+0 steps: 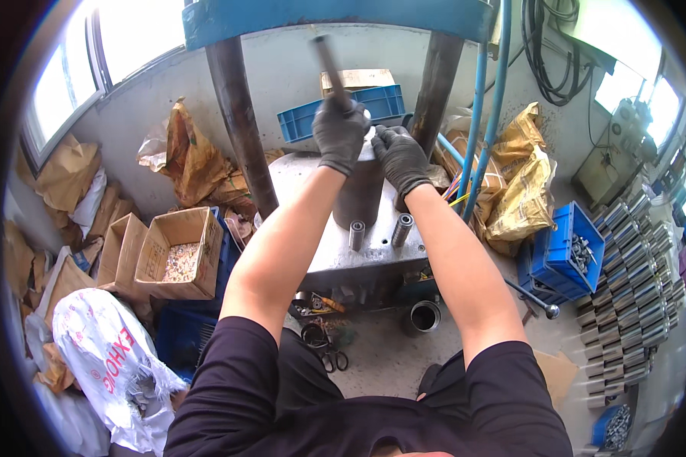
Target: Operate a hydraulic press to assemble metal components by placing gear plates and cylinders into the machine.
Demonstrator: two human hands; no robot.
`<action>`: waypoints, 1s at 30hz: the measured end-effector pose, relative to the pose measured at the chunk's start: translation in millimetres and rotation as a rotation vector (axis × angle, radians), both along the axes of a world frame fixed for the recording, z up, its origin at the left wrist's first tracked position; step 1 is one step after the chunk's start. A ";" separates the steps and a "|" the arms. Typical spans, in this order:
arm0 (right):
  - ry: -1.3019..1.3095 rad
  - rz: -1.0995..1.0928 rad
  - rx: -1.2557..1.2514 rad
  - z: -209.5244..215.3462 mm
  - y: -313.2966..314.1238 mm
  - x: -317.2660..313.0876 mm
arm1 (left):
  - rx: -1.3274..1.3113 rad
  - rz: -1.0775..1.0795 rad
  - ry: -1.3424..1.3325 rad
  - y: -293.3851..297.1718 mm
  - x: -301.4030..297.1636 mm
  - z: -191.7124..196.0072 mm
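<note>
Gripping rod (329, 67) w/ left hand (340, 131) | right hand (401, 156) fingers bent, touching steel cylinder (358, 194)

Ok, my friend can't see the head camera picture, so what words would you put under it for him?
Seen from above, a person's gloved left hand grips a dark rod while the gloved right hand rests on top of a dark metal cylinder standing on a grey press table. Cardboard boxes, paper sacks and blue crates of metal parts lie around.
</note>
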State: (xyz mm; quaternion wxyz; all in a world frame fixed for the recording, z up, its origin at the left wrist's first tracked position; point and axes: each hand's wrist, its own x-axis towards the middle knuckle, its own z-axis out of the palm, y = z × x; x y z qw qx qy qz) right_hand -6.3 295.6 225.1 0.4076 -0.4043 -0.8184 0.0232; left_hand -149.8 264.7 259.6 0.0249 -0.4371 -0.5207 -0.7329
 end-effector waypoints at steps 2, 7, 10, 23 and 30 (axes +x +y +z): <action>0.010 0.030 -0.016 1.2 1.8 0.7 | 0.255 -0.240 -0.361 3.0 1.3 -1.2; 0.072 0.069 -0.144 7.1 -1.2 0.5 | 0.611 -0.317 -0.535 9.0 -2.0 2.4; 0.072 0.069 -0.249 11.2 -4.3 1.8 | 0.468 -0.382 -0.586 3.3 -0.9 1.4; 0.047 0.104 -0.190 21.2 -29.8 20.1 | 0.309 -0.634 -0.427 -0.5 -2.1 11.0; -0.525 0.392 0.275 65.5 -131.7 166.0 | 0.068 -0.357 -0.169 -0.8 2.5 38.0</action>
